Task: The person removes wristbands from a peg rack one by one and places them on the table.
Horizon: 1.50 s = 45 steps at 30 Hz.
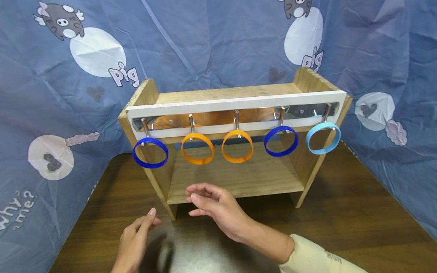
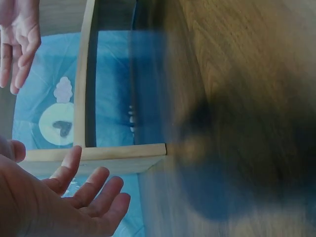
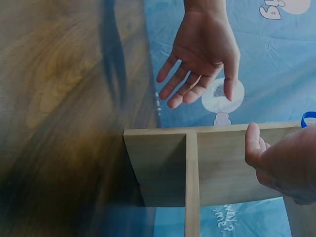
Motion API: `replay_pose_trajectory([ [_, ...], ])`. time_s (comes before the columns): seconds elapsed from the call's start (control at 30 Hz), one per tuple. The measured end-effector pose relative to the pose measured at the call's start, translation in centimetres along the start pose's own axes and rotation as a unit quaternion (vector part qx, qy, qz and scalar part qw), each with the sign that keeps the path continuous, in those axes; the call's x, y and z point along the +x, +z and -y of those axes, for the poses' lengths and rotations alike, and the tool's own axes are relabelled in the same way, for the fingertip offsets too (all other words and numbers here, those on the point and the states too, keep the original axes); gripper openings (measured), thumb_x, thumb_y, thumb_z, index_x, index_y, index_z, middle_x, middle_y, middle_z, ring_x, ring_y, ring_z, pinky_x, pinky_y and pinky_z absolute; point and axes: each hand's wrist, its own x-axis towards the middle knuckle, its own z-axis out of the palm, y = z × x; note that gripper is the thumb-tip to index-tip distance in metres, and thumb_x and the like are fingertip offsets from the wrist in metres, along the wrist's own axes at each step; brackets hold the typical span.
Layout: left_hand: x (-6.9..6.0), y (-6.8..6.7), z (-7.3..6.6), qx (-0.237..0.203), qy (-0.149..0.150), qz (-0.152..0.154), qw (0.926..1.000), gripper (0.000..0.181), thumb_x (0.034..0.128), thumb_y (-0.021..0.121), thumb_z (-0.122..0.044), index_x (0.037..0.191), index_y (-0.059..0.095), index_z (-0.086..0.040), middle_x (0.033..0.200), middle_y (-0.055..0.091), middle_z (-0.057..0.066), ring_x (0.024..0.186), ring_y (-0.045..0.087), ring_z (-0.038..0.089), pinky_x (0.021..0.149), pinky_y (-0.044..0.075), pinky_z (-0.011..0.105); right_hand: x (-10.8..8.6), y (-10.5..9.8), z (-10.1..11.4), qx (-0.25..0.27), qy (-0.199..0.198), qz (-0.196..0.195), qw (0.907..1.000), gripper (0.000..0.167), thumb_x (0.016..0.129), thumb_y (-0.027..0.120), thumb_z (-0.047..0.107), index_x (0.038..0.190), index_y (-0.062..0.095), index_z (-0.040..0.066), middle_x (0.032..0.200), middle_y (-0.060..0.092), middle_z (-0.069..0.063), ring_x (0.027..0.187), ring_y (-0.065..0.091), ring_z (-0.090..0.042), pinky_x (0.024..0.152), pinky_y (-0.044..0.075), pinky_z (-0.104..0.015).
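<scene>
Your right hand holds nothing, its fingers loosely curved apart before the wooden shelf; your left hand, between 8 and 9 o'clock from it, is also relaxed and holds nothing. From the right hand, a dark blue ring hangs at 10, two orange rings either side of 12, another blue ring between 1 and 2, a light blue ring at 2. Each of the five hooks bears one; hanging looks complete, with no loose ring visible.
</scene>
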Motion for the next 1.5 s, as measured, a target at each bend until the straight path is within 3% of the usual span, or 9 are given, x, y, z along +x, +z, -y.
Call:
replay_pose_trajectory([
  [0.2, 1.3, -0.1, 0.2, -0.051, -0.022, 0.029, 0.9981, 0.072, 0.0971, 0.033, -0.062, 0.112, 0.065, 0.0, 0.117, 0.065, 0.016, 0.113, 0.056, 0.03, 0.092, 0.046, 0.044, 0.8, 0.3, 0.1, 0.036, 0.011, 0.001, 0.9993, 0.04, 0.096, 0.058, 0.015, 0.127, 0.048, -0.009, 0.124, 0.056, -0.015, 0.118, 0.051, -0.032, 0.094, 0.051, -0.042],
  [0.47, 2.0, 0.0, 0.2, -0.098, -0.038, 0.03, 0.9941, 0.072, 0.0974, 0.036, -0.06, 0.116, 0.061, 0.004, 0.119, 0.063, 0.017, 0.11, 0.058, 0.028, 0.091, 0.047, 0.036, 1.3, 0.7, 0.1, 0.06, 0.009, -0.001, 0.9982, 0.042, 0.096, 0.058, 0.015, 0.128, 0.046, -0.01, 0.124, 0.056, -0.016, 0.117, 0.052, -0.031, 0.092, 0.052, -0.042],
  [0.7, 2.4, 0.2, -0.3, -0.117, -0.045, 0.044, 0.9912, 0.074, 0.0959, 0.038, -0.063, 0.119, 0.058, 0.005, 0.117, 0.063, 0.014, 0.108, 0.058, 0.024, 0.094, 0.046, 0.039, 1.5, 1.1, 0.3, 0.079, 0.003, -0.002, 0.9968, 0.04, 0.096, 0.058, 0.013, 0.127, 0.047, -0.009, 0.128, 0.052, -0.023, 0.116, 0.052, -0.031, 0.091, 0.052, -0.04],
  [1.3, 3.3, 0.9, -0.6, -0.129, -0.025, 0.059, 0.9896, 0.068, 0.0985, 0.036, -0.058, 0.107, 0.065, 0.002, 0.108, 0.067, 0.011, 0.1, 0.062, 0.019, 0.091, 0.045, 0.037, 2.3, 2.0, 0.6, 0.136, -0.008, 0.015, 0.9905, 0.038, 0.096, 0.055, 0.01, 0.128, 0.045, -0.009, 0.123, 0.055, -0.018, 0.112, 0.056, -0.026, 0.09, 0.052, -0.038],
  [1.5, 4.0, 0.7, -0.5, -0.154, -0.049, 0.055, 0.9853, 0.068, 0.0975, 0.035, -0.061, 0.101, 0.066, -0.001, 0.094, 0.069, 0.003, 0.088, 0.063, 0.01, 0.085, 0.046, 0.033, 2.4, 2.1, 0.7, 0.146, -0.015, 0.015, 0.989, 0.039, 0.096, 0.055, 0.009, 0.127, 0.044, -0.011, 0.12, 0.057, -0.017, 0.108, 0.057, -0.023, 0.088, 0.053, -0.037],
])
